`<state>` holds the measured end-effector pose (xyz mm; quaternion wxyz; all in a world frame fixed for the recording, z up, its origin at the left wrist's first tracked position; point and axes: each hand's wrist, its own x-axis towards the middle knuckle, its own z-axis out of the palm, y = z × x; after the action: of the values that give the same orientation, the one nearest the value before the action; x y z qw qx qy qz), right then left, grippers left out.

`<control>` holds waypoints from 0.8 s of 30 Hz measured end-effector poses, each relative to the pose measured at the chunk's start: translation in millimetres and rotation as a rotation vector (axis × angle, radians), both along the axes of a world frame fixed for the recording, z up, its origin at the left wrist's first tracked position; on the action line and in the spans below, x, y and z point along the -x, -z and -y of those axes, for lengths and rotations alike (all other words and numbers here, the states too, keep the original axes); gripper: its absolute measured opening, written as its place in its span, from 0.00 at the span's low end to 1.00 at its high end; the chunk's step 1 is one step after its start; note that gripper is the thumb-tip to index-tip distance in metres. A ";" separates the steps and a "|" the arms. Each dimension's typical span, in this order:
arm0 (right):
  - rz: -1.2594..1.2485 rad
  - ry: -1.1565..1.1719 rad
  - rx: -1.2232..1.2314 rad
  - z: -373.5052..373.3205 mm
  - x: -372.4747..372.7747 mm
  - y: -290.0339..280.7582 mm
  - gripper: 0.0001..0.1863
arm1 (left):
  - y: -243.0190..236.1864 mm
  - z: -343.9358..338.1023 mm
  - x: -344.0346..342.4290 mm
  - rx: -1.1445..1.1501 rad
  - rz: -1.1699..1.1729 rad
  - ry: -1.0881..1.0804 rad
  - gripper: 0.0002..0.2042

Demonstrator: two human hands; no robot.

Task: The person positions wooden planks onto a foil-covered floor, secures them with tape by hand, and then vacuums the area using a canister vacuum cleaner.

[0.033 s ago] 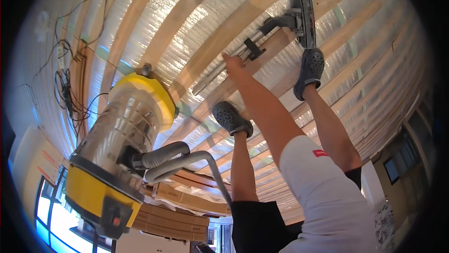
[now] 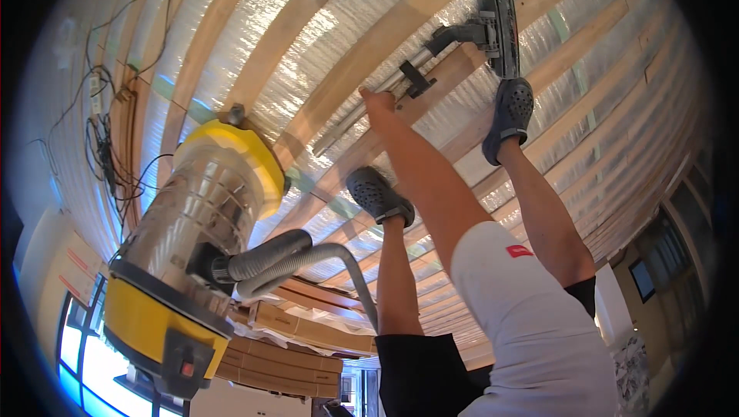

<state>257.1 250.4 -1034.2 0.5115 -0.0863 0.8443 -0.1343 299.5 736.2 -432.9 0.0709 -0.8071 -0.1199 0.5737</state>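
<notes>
My right hand [image 2: 377, 103] is closed around a metal vacuum wand [image 2: 350, 124], which lies low and slanting over the floor. At its far end sits a black floor nozzle [image 2: 502, 32], right in front of the toe of my right clog [image 2: 512, 109]. The wand's near end [image 2: 319, 147] is bare, with no hose on it. To the left, a canister vacuum cleaner [image 2: 219, 194] with a steel drum and yellow top and base stands on its casters. From its side port a grey ribbed hose [image 2: 308, 263] loops down. My left hand is out of view.
Wooden battens [image 2: 323, 20] cross the floor, with silvery sheeting [image 2: 289, 40] between them. Black cords and a power strip [image 2: 96, 93] lie at the left. My left clog [image 2: 377, 194] is beside the wand's bare end. Long cardboard boxes [image 2: 285, 363] are stacked at the bottom of the view.
The view has shifted slightly, so most things appear a little farther left. My right hand keeps its hold on the wand, and the vacuum cleaner stands as before.
</notes>
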 end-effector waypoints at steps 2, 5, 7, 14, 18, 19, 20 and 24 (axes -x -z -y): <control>0.081 -0.048 -0.009 -23.8 -30.6 -11.3 0.36 | 4.8 -2.0 -2.2 0.008 0.052 -0.022 0.19; -0.188 0.002 0.069 -9.6 37.6 -41.8 0.32 | 32.9 28.5 -12.7 0.160 -0.037 0.041 0.18; -0.186 0.170 0.138 -37.4 6.7 -135.3 0.28 | 20.5 48.7 -19.2 0.209 0.029 0.037 0.18; 0.466 0.481 0.048 -32.7 289.5 -359.5 0.11 | -38.3 173.4 -14.3 0.568 -0.033 0.024 0.17; 0.560 -0.087 0.325 30.4 399.9 -569.6 0.13 | -147.1 261.3 -6.8 0.927 0.027 -0.036 0.17; 0.642 0.021 0.308 32.1 418.1 -610.0 0.12 | -180.3 284.8 -6.9 1.058 0.022 -0.042 0.17; 0.725 0.112 0.304 45.3 434.8 -650.1 0.11 | -207.0 312.2 -3.6 1.213 0.018 -0.085 0.17; 0.471 0.011 0.328 20.9 533.6 -807.2 0.16 | -293.2 467.2 67.8 1.667 -0.300 -0.620 0.14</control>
<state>-276.5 229.6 -227.0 0.6719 -0.1299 0.6698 -0.2882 231.7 269.0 -139.7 -0.6803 -0.4449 0.1331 0.5671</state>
